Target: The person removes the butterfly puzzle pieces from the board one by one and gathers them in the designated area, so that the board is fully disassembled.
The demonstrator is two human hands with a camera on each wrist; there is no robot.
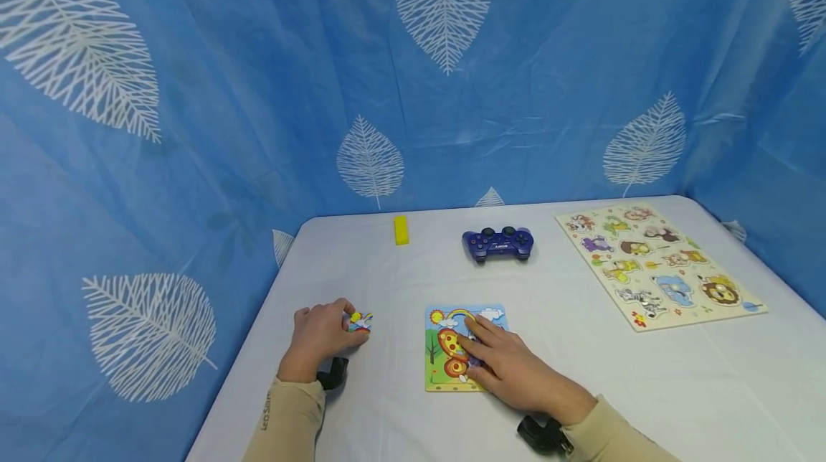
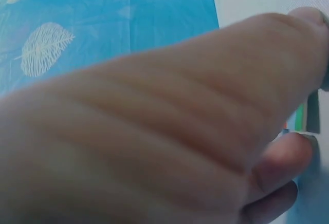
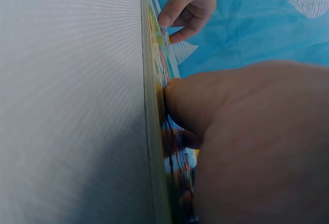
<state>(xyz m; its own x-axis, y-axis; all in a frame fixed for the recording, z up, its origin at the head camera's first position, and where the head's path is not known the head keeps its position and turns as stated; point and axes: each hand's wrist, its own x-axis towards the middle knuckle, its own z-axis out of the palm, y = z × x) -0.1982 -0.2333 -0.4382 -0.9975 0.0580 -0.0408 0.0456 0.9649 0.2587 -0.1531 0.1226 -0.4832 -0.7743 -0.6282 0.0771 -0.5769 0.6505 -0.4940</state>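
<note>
Left hand (image 1: 319, 331), fingers pinching one small piece (image 1: 361, 321); right hand (image 1: 513, 370), fingers parted, resting on one puzzle (image 1: 436, 361)

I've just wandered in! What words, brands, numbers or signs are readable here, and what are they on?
"SONY": on the purple game controller, in small letters.
"Lets S…": on the left sleeve; the rest is too blurred to read.
Controller button marks: too small to read.
Small puzzle: no lettering I can make out.
</note>
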